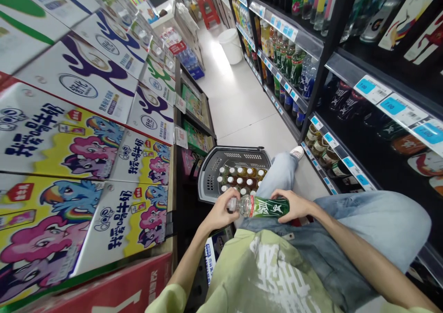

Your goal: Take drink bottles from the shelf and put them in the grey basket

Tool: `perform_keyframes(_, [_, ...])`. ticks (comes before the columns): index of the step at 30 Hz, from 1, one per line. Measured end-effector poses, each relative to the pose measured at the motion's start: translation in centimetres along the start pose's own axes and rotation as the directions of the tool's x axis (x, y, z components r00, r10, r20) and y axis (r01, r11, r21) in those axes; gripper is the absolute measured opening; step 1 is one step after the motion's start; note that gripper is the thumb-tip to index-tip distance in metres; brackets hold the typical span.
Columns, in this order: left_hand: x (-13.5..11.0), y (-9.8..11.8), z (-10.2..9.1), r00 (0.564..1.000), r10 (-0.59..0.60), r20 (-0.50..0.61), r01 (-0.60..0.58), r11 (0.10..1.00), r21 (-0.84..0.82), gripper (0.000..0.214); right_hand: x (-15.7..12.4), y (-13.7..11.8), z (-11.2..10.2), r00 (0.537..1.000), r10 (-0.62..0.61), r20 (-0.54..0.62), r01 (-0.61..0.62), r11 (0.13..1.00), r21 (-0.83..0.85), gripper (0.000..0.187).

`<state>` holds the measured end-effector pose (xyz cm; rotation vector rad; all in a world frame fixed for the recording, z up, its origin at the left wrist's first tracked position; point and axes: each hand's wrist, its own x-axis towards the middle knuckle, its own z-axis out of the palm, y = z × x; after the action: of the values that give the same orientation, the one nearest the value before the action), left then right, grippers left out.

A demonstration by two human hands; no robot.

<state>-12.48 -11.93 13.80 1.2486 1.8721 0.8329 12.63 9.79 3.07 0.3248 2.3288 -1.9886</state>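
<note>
I hold a clear drink bottle with a green label (265,206) sideways in front of my lap. My left hand (221,210) is closed round its cap end. My right hand (296,204) is wrapped round its bottom end. Just beyond the bottle, a grey shopping basket (211,174) stands on the floor, holding several bottles with white caps (238,177). My legs in light jeans reach out to the right of the basket.
Stacked milk cartons with cartoon ponies (79,156) fill the left side. Dark drink shelves with blue price tags (391,105) run along the right. A white tiled aisle (238,96) leads to a white bucket (231,45) and a red stool (209,8).
</note>
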Motion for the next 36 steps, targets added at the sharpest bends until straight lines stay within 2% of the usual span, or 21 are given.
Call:
perform_keyframes(2, [-0.7,0.4,0.0,0.999,0.031,-0.01,-0.031,0.999,0.036,0.03,0.1,-0.1,0.4,0.999,0.009,0.033,-0.009,1.0,0.001,0.075])
perform_keyframes(7, [-1.7,1.7,-0.8,0.999,0.008,-0.054,-0.005,0.998,0.056,0.027,0.2,-1.1,1.0,0.997,-0.05,0.058,0.051,0.999,-0.003,0.081])
perform_keyframes(10, [-1.6,3.2,-2.4,0.994,-0.023,-0.106,0.031,0.997,0.077,0.025,0.2,-1.4,0.7,0.993,-0.116,0.029,0.117,0.993,-0.026,0.08])
perform_keyframes(12, [-1.2,4.3,-3.9,0.99,-0.046,-0.134,0.061,0.992,0.108,0.024,0.1,-1.2,-0.2,0.989,-0.144,-0.038,0.138,0.983,-0.121,0.073])
perform_keyframes(14, [-0.5,5.1,-5.4,0.985,-0.053,-0.167,0.081,0.983,0.168,0.022,-0.4,-0.7,-1.7,0.983,-0.126,-0.136,0.077,0.945,-0.318,0.059])
perform_keyframes(16, [0.5,5.7,-6.8,0.98,-0.024,-0.196,0.076,0.962,0.262,0.02,-1.2,0.0,-3.7,0.971,-0.061,-0.23,-0.07,0.85,-0.523,0.045])
perform_keyframes(19, [2.9,5.5,-7.9,0.977,0.03,-0.21,0.06,0.91,0.41,0.017,-2.9,0.6,-6.5,0.944,0.045,-0.328,-0.254,0.733,-0.63,0.039])
perform_keyframes(22, [6.4,4.1,-7.8,0.976,0.033,-0.214,0.083,0.856,0.511,0.02,-4.1,0.7,-7.9,0.916,0.112,-0.385,-0.344,0.714,-0.61,0.041])
perform_keyframes(26, [12.1,0.7,-6.2,0.974,-0.001,-0.226,0.134,0.806,0.577,0.025,-4.4,0.5,-7.6,0.915,0.165,-0.367,-0.366,0.72,-0.59,0.038])
perform_keyframes(31, [18.3,-4.8,-2.4,0.968,-0.09,-0.234,0.214,0.785,0.581,0.026,-4.0,1.3,-7.0,0.925,0.214,-0.315,-0.365,0.731,-0.576,0.038])
perform_keyframes(36, [22.6,-9.9,2.0,0.938,-0.248,-0.242,0.34,0.796,0.5,0.023,-4.0,2.0,-7.1,0.903,0.271,-0.335,-0.422,0.71,-0.563,0.038])
